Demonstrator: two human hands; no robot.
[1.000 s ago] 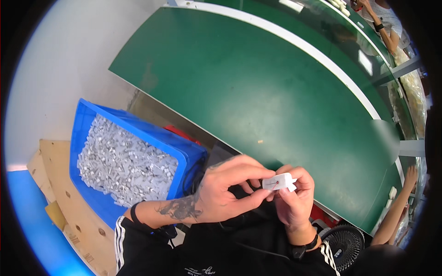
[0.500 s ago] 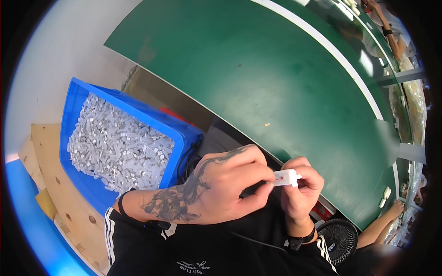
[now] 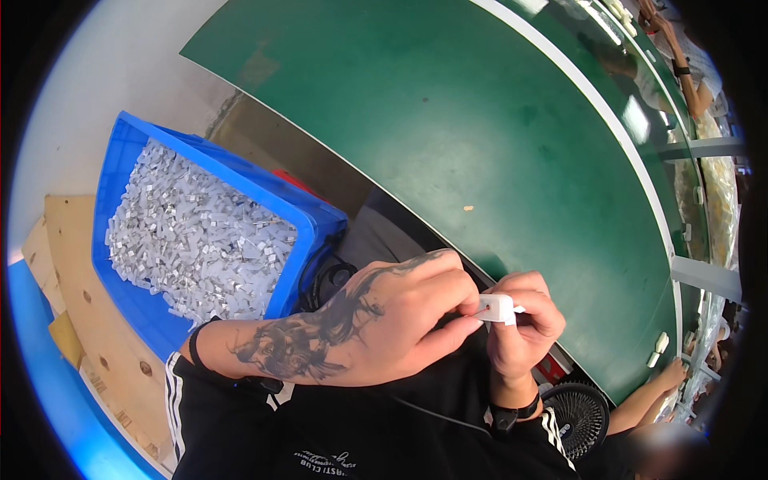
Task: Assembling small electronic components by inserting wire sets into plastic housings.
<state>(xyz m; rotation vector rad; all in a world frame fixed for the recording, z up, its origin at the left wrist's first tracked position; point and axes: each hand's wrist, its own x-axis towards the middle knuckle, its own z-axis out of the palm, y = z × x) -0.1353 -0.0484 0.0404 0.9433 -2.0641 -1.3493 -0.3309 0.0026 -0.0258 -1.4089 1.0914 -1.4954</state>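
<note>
A small white plastic part (image 3: pixel 498 307) sits between both hands, just below the near edge of the green conveyor belt (image 3: pixel 512 136). My right hand (image 3: pixel 524 324) grips it from the right and below. My left hand (image 3: pixel 384 320) closes its fingertips on the part's left end. To my left stands a blue crate (image 3: pixel 312 240) filled with several small silvery-white parts (image 3: pixel 192 236).
A small black fan (image 3: pixel 578 410) sits at my lower right. Plywood boards (image 3: pixel 88 320) lie under the crate on the left. Another person's arm (image 3: pixel 652 396) reaches in at the lower right, and another person (image 3: pixel 688 60) stands at the belt's far end.
My left hand has risen closer to the camera and turned, its fingers now pinching the part's left end. The view has shifted slightly; the part stays between both hands.
</note>
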